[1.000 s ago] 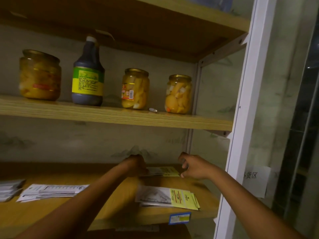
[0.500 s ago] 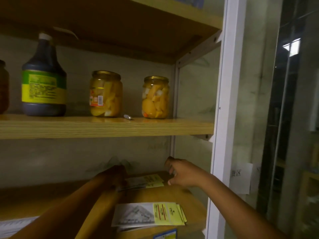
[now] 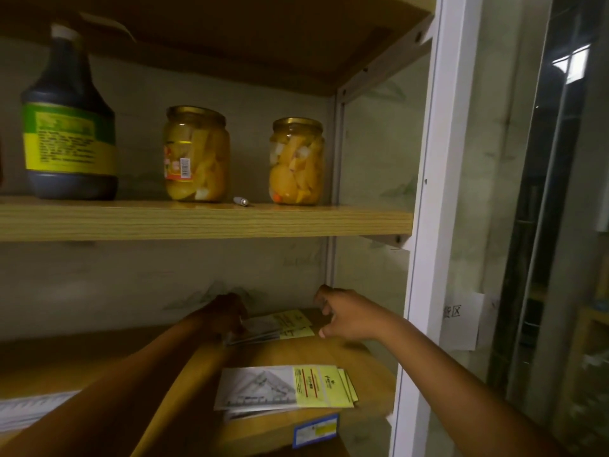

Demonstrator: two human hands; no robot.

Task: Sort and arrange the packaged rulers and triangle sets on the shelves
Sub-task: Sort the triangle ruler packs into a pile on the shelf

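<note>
A person is squaring a stack of triangle sets at the back of the lower shelf; the left hand is pinching its edge, the right hand hovering open, likely to nudge it flush. Above, 2 jars are holding yellow fruit pieces

Little could be read. The white paper sign taped to the white frame post carried printed characters, the last a boxed cross-like mark; the rest were too small. A barcode showed on the red label of the jar left of that post. The bottle's green-yellow label, the yellow package cards and the blue shelf-edge tag bore print too blurred to read.
</note>
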